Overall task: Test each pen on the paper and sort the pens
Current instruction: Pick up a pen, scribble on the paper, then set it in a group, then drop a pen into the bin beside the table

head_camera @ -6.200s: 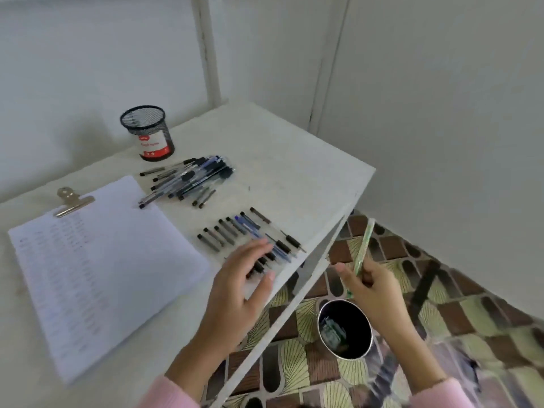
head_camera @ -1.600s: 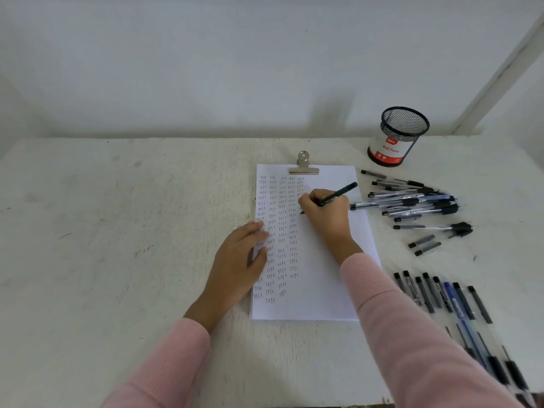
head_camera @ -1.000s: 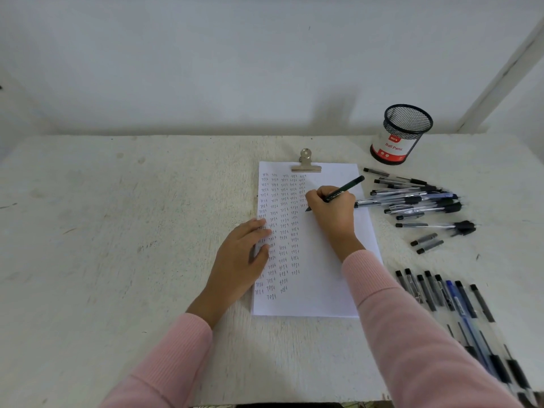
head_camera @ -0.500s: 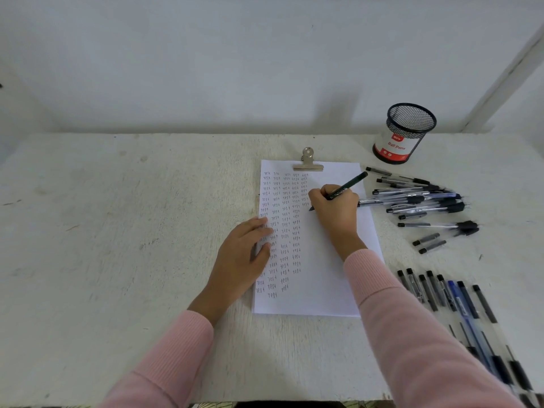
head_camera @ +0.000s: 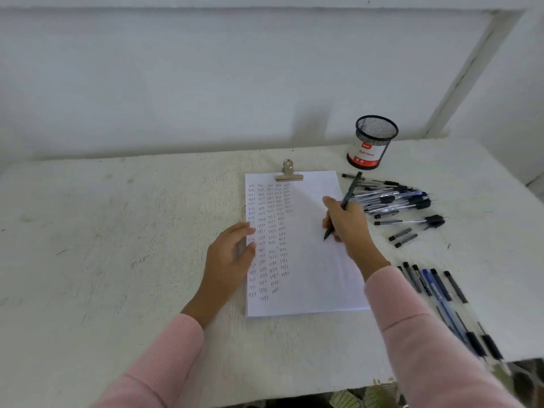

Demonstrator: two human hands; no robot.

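A white sheet of paper [head_camera: 312,275], held by a metal clip [head_camera: 288,172] at its top, lies on the table with columns of small written marks down its left half. My left hand [head_camera: 228,257] rests flat on the paper's left edge. My right hand [head_camera: 348,223] grips a dark green pen [head_camera: 350,191], tip down over the blank right part of the sheet. A loose heap of pens [head_camera: 394,201] lies right of the paper. A neat row of pens [head_camera: 435,293] lies near the front right edge.
A black mesh pen cup [head_camera: 372,141] with a red and white label stands at the back right. Two short pen caps [head_camera: 403,237] lie between the heap and the row. The white table [head_camera: 117,245] ends at a wall behind and drops off at the right.
My right hand with the pen has moved from the written columns to the right and down over the blank part of the sheet. The left hand stays on the paper's edge.
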